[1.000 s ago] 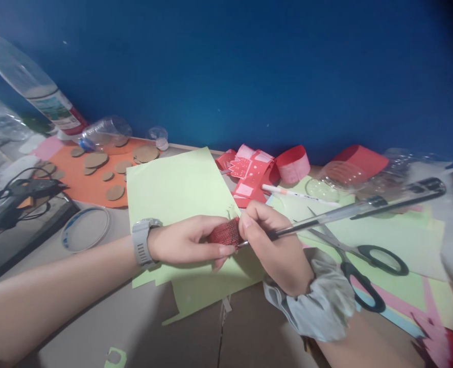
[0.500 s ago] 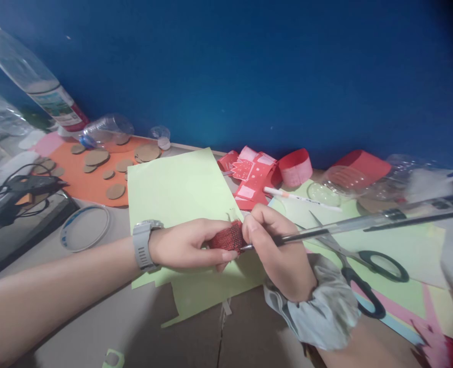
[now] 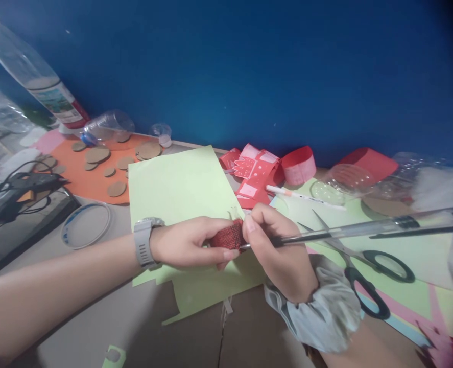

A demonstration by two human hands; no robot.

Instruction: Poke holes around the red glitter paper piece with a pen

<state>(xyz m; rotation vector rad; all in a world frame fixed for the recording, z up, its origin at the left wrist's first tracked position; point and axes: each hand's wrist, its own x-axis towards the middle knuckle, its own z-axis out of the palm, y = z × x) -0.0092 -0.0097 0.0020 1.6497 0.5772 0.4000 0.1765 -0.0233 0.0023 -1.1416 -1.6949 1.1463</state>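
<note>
My left hand (image 3: 190, 243), with a grey watch (image 3: 144, 243) at its wrist, grips a small dark-red piece (image 3: 227, 236) with a mesh-like pattern between thumb and fingers. What exactly this piece is I cannot make out. A clear-barrelled pen (image 3: 349, 231) is in my right hand (image 3: 280, 250), which is closed around it. The pen's tip is at the right end of the red piece, and my right fingertips are close against that end. A grey scrunchie (image 3: 318, 312) circles my right wrist. Beneath both hands lies light green paper (image 3: 176, 186).
Open scissors (image 3: 349, 255) lie right of my right hand on coloured paper. Behind are red paper pieces (image 3: 257, 171), a white marker (image 3: 305, 198) and clear plastic bottle parts (image 3: 349, 179). On the left are cardboard discs (image 3: 97, 155), a tape ring (image 3: 86, 226) and a bottle (image 3: 50, 92).
Both hands keep nearly the same hold on the red piece and the pen. The pen's rear end has dipped slightly lower, and the view has shifted a little.
</note>
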